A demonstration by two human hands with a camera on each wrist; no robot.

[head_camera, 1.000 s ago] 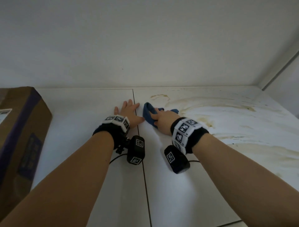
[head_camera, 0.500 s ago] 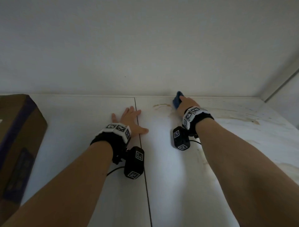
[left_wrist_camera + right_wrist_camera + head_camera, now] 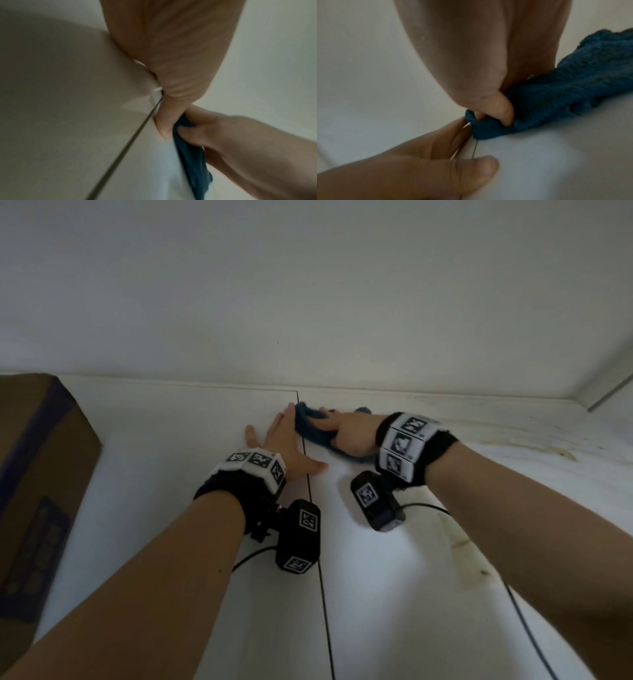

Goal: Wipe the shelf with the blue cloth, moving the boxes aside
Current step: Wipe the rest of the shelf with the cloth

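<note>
The blue cloth (image 3: 310, 428) lies bunched on the white shelf (image 3: 164, 474) near the back wall, just right of the panel seam (image 3: 318, 559). My right hand (image 3: 342, 431) lies on top of it; in the right wrist view its thumb (image 3: 503, 112) digs into the cloth (image 3: 573, 88) and grips a fold. My left hand (image 3: 281, 436) rests flat on the shelf with straight fingers, left of the seam, its fingers touching the cloth's edge (image 3: 192, 162). A brown cardboard box (image 3: 37, 491) with purple tape stands at the far left, apart from both hands.
Brown stains (image 3: 548, 450) streak the right part of the shelf up to the back wall (image 3: 308, 302) and the right corner. A black cable (image 3: 527, 628) trails from the right wrist camera across the shelf. Bare white shelf lies between the box and my left arm.
My right hand has swept the cloth from further right along the back wall leftward to the seam, where it now meets the left hand's fingers. The left hand stays flat in place.
</note>
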